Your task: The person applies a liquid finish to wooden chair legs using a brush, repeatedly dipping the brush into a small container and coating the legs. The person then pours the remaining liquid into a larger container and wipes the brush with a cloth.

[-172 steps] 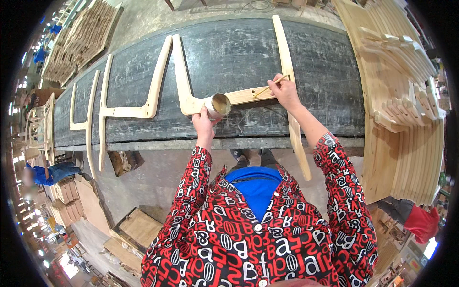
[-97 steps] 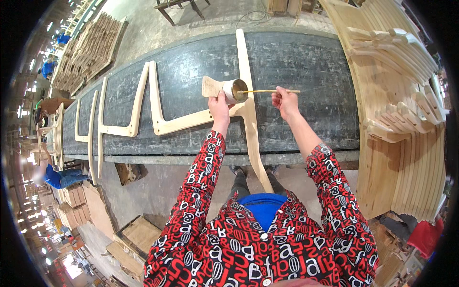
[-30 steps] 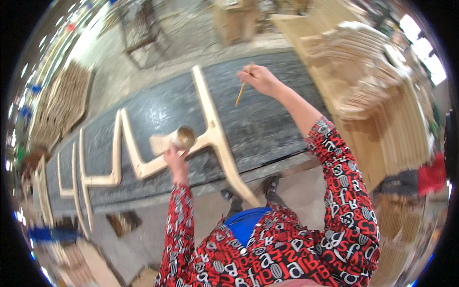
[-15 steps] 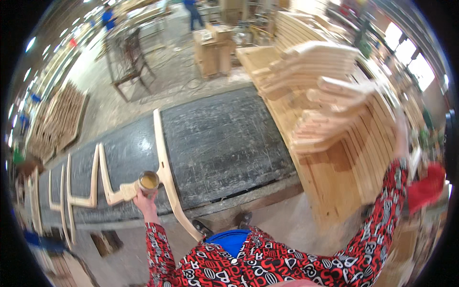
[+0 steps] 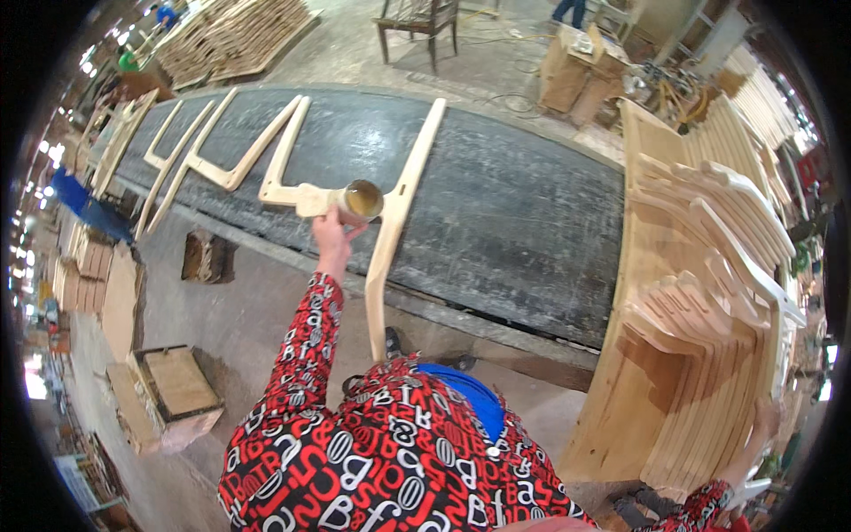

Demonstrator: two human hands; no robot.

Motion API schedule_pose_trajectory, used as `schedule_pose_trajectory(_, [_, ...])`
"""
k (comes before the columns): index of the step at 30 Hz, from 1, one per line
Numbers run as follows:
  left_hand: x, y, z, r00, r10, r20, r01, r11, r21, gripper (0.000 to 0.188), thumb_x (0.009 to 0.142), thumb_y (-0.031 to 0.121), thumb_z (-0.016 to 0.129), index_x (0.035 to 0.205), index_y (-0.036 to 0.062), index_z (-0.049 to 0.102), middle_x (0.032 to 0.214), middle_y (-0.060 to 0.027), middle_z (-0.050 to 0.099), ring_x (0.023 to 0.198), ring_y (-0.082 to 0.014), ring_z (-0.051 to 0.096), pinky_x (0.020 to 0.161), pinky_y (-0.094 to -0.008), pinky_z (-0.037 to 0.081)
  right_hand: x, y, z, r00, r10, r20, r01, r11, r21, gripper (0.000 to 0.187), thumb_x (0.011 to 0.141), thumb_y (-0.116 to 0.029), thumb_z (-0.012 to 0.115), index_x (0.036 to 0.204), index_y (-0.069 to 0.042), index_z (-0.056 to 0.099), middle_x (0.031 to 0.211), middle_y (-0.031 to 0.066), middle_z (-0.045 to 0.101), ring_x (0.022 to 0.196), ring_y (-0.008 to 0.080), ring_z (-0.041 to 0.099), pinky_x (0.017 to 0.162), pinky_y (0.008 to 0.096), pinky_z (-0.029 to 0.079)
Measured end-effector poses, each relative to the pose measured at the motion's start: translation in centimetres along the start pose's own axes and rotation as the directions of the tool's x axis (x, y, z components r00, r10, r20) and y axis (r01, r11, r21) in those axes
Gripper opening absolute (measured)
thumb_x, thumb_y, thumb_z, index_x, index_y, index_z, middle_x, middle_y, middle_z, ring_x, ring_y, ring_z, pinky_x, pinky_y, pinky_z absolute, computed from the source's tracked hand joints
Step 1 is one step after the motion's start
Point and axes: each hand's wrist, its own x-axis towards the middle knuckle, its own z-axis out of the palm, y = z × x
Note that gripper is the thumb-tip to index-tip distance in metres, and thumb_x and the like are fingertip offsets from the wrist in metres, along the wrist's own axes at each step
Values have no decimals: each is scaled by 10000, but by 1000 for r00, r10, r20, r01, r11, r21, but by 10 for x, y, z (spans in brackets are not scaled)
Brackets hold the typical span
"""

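My left hand is closed around a small round container with amber-yellow contents, above the dark bench. Beside it a pale, flat piece overlaps an L-shaped wooden part; whether my fingers touch that piece is unclear. Just right of the container lies a long curved wooden leg, its near end jutting past the bench edge. Far to the right, my right hand is blurred at the outer side of the stacked wooden parts, its fingers not readable.
The long dark bench carries more L-shaped wooden pieces on the left. A wooden board stands under the stacks on the right. A box sits on the floor at lower left. Beyond the bench are a chair and cartons.
My view has swung to the right and down, so the bench shows higher up. The left hand still holds the container by the leg. My right arm has moved lower in view beside the stacks.
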Motion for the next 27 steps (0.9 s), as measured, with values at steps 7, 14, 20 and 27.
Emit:
schedule_pose_trajectory(7, [-10, 5, 5, 1000, -22, -4, 22, 1000, -3, 269, 922, 204, 463, 1123, 25, 463, 1085, -125, 540, 910, -270, 604, 585, -453, 591, 5, -38, -26, 968, -134, -212, 118, 989, -88, 557, 615, -311, 757, 1036, -16, 542, 1068, 180, 528, 1030, 334, 508, 915, 407, 404])
schedule_pose_trajectory(14, [1, -1, 1, 999, 49, -3, -49, 999, -10, 278, 926, 196, 460, 1142, 23, 451, 1127, -135, 509, 1006, -276, 553, 633, -464, 584, -44, -225, -76, 491, -653, -576, 636, 721, -274, 483, 600, -268, 768, 964, -22, 567, 1005, 165, 542, 981, 331, 525, 888, 409, 419])
schedule_pose_trajectory(20, [25, 31, -82, 996, 36, -87, -34, 999, 27, 278, 948, 188, 418, 1185, 42, 427, 1200, -127, 487, 1069, -270, 526, 671, -516, 569, -166, -435, -54, 393, -848, -356, 794, 508, -334, 360, 561, -231, 750, 834, -47, 606, 889, 89, 540, 930, 263, 512, 788, 372, 428])
schedule_pose_trajectory(27, [6, 37, -94, 994, 44, -101, -32, 993, 117, 271, 939, 194, 451, 1146, 20, 459, 1144, -106, 506, 997, -232, 555, 667, -432, 585, -163, -480, 24, 237, -948, -212, 847, 309, -434, 457, 551, -344, 755, 882, -74, 592, 1006, 81, 520, 1027, 247, 466, 834, 354, 402])
